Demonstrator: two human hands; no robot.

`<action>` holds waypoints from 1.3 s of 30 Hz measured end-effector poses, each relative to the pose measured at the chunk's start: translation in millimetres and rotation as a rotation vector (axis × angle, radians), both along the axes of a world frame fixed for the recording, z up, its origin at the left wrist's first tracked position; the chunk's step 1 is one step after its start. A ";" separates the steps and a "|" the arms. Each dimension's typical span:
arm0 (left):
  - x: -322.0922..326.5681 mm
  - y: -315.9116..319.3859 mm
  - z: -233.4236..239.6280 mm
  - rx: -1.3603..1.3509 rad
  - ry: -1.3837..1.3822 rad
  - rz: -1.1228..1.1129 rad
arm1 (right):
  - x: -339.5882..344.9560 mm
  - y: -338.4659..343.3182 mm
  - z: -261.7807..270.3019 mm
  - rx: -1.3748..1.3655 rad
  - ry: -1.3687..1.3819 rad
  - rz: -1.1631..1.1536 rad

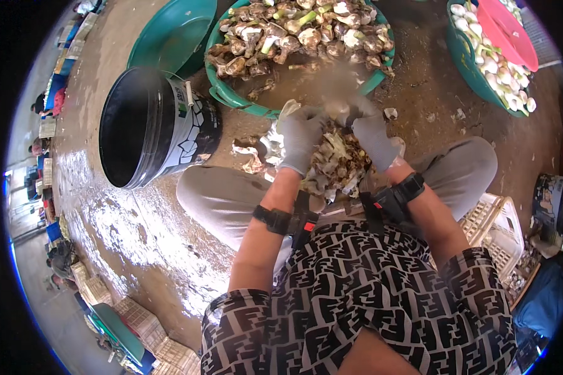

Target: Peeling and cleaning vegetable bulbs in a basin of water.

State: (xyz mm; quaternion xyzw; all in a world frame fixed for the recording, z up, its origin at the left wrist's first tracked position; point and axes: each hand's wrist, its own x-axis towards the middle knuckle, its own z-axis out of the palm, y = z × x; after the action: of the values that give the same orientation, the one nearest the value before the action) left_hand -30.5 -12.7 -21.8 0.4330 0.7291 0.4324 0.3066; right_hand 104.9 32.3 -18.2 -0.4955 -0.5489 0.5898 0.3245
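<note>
My left hand, in a grey knit glove, has its fingers bent inward over the near rim of a green tub. Facing it, my right hand wears a matching glove, its fingers curled beside a small dark thing that I cannot make out. A pale bulb, seemingly garlic, shows between the hands; a blurred spot in the view partly covers it. Below them, between my legs, lies a heap of peeled skins. The green tub holds many dirty, untrimmed garlic bulbs and murky water.
A black bucket lies tipped at the left, with another green tub behind it. Cleaned white bulbs and a pink basin fill a tub at the upper right. A white plastic crate stands beside my right knee. The floor is wet.
</note>
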 end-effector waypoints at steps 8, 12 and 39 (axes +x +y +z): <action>1.6 -3.0 -17.3 -0.058 -0.178 0.030 | 3.6 -6.3 -18.4 0.283 -0.023 0.052; -5.4 -4.8 -16.5 0.033 -0.505 -0.062 | 14.3 -8.4 5.3 -0.244 0.397 0.042; -4.9 -3.2 -26.5 -0.161 0.428 -0.324 | 19.9 5.5 -4.6 0.308 -0.102 0.520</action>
State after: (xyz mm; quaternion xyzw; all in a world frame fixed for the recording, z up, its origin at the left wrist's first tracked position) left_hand -35.4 -15.9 -48.3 0.5997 0.7304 0.2173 0.2443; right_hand 124.8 37.8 -22.8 -0.3124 -0.7559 0.5371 0.2061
